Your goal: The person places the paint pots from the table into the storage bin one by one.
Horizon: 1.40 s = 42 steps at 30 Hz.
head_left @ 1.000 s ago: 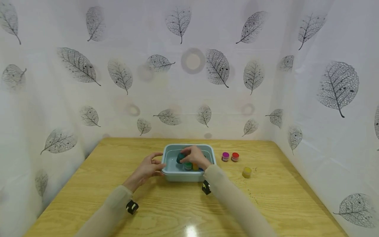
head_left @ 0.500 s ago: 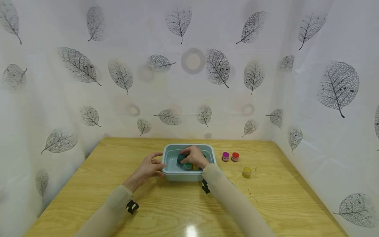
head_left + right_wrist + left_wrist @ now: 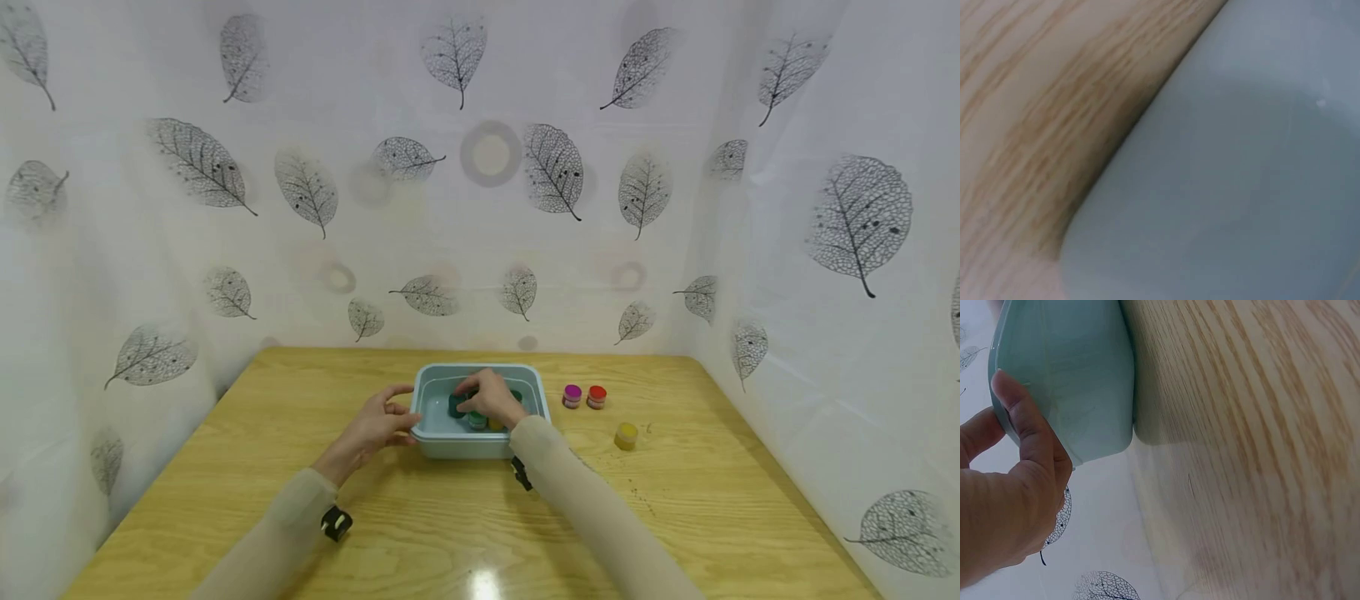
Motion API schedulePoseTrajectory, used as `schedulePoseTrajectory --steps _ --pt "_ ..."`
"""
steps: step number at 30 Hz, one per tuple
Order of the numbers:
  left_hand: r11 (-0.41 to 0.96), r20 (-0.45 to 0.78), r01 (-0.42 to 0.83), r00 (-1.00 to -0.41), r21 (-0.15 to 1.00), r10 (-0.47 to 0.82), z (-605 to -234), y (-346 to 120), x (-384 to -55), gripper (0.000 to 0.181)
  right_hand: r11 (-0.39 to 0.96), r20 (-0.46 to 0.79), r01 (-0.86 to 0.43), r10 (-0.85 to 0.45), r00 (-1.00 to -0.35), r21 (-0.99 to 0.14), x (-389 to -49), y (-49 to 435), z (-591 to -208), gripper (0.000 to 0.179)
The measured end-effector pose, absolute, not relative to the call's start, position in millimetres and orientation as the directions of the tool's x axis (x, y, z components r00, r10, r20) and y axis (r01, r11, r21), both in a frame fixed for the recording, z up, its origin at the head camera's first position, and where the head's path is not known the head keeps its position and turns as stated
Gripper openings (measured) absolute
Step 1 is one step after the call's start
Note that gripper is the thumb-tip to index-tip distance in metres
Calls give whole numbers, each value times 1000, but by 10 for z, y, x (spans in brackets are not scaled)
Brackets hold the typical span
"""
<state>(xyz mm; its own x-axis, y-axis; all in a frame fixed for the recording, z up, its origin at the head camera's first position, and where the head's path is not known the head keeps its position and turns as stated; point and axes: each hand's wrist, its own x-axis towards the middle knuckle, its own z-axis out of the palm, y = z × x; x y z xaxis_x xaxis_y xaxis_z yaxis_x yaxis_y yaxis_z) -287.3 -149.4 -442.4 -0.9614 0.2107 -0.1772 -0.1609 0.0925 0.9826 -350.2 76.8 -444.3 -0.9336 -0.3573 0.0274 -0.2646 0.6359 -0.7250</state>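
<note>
A pale blue plastic basin (image 3: 480, 451) stands on the wooden table. My left hand (image 3: 377, 423) pinches its left rim; in the left wrist view the hand (image 3: 1019, 462) has fingers on both sides of the wall. Inside the basin my right hand (image 3: 491, 397) pinches a dark teal jar (image 3: 456, 406) near the left part of the floor. A green-lidded jar (image 3: 477, 420) and a yellow jar (image 3: 496, 423) lie below that hand, and a dark green jar (image 3: 517, 397) shows behind it. The right wrist view has only the basin's outer wall (image 3: 1222, 175) and table.
To the right of the basin, a purple-lidded jar (image 3: 572, 396) and a red-lidded jar (image 3: 597, 397) stand side by side. A yellow jar (image 3: 626, 436) is nearer the table's right edge, with small crumbs (image 3: 641, 500) in front. A leaf-print curtain (image 3: 480, 250) hangs behind the table.
My right hand, with the dark teal jar, has shifted very slightly within the basin, and the dark green jar behind it shows more. The left hand stays at the rim.
</note>
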Motion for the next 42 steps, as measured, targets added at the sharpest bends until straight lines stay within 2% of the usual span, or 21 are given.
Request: schedulePoseTrajectory --steps 10,31,42 --pt "103 -170 -150 -961 983 218 -4403 -1504 -2865 64 627 9 -201 -295 -955 -753 -3488 749 -4421 21" --pt "103 -187 -171 -964 980 188 -4415 -1488 -2872 61 601 28 -192 -272 -962 -776 -3536 796 -4466 26" --pt "95 -181 -166 -965 982 188 -4430 -1486 -2866 62 449 52 -194 -309 -950 -872 -3498 981 -4394 29"
